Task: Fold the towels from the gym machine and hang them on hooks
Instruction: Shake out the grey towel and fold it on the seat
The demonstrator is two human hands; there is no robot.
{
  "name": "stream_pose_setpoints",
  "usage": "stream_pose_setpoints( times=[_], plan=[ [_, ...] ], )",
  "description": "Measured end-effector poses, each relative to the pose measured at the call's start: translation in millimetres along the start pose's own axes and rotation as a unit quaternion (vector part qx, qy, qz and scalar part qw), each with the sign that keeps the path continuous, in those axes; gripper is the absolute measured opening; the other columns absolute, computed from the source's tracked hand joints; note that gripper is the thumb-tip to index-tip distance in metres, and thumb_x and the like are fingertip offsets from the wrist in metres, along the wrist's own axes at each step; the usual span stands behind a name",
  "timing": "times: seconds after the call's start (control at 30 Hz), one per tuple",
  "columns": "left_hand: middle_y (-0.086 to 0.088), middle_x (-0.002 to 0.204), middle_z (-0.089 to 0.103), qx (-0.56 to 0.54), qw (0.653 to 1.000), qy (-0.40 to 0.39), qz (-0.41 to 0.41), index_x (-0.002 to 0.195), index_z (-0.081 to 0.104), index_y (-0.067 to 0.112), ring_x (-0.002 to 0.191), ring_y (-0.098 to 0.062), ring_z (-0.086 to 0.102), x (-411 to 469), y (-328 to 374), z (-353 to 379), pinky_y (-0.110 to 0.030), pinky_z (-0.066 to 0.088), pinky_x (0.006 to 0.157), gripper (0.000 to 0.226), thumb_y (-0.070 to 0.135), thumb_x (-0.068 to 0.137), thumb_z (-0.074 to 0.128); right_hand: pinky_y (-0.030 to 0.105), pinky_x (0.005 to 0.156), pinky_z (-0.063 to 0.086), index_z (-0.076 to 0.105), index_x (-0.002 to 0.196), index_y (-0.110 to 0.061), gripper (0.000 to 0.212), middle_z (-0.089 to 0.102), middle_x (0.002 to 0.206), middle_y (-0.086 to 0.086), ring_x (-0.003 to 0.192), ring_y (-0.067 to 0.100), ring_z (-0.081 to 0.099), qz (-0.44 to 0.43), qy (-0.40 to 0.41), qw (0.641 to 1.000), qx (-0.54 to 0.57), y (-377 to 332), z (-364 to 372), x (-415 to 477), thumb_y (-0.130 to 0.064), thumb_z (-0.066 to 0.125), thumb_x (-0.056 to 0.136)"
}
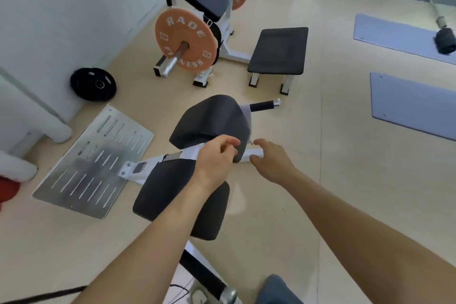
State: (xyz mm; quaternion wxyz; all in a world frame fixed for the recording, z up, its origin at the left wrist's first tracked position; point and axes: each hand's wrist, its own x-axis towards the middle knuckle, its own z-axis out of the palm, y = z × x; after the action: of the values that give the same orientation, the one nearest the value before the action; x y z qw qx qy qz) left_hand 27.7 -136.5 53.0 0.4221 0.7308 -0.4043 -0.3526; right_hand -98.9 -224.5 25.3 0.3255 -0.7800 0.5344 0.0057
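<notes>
A gym machine with two black pads [212, 118] on a white frame [153, 164] stands on the floor in front of me. A pale grey towel [246, 115] shows as a narrow strip behind the upper pad's right edge, beside a black handle [264, 105]; most of it is hidden by the pad. My left hand [217, 155] hovers over the gap between the pads, fingers loosely curled and nothing visibly in them. My right hand [272, 159] reaches in from the right with relaxed fingers, just below the towel's hanging tip and over a white frame bar.
A slotted metal footplate [93, 163] lies to the left. Behind are orange weight plates [183, 39] on a rack, a black flat bench [278, 50] and a black plate [93, 84] by the wall. Blue mats [414, 103] and a barbell [441, 34] lie right.
</notes>
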Motion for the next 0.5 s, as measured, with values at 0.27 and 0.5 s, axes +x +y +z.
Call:
stream_pose_setpoints(
  times=[0.27, 0.5],
  plan=[
    [0.002, 0.105, 0.066, 0.227, 0.969, 0.093, 0.036, 0.107, 0.068, 0.016, 0.100, -0.016, 0.056, 120.8, -17.0, 60.0, -0.035, 0.052, 0.084, 0.026, 0.017, 0.097, 0.044, 0.034, 0.094, 0.040, 0.033, 0.145, -0.014, 0.054, 0.039, 0.148, 0.004, 0.126, 0.024, 0.044, 0.097, -0.070, 0.964, 0.237, 34.5, -12.4, 141.1, -0.026, 0.051, 0.096],
    [-0.002, 0.120, 0.058, 0.597, 0.797, -0.058, 0.064, 0.115, 0.058, 0.017, 0.120, -0.022, 0.046, 240.3, -40.5, 114.0, -0.040, 0.029, 0.106, 0.027, 0.026, 0.090, 0.056, 0.047, 0.106, 0.042, 0.040, 0.142, -0.016, 0.073, 0.047, 0.144, 0.003, 0.129, 0.024, 0.047, 0.160, -0.142, 0.932, 0.291, 66.0, 17.5, 271.1, -0.042, 0.054, 0.075]
  ],
)
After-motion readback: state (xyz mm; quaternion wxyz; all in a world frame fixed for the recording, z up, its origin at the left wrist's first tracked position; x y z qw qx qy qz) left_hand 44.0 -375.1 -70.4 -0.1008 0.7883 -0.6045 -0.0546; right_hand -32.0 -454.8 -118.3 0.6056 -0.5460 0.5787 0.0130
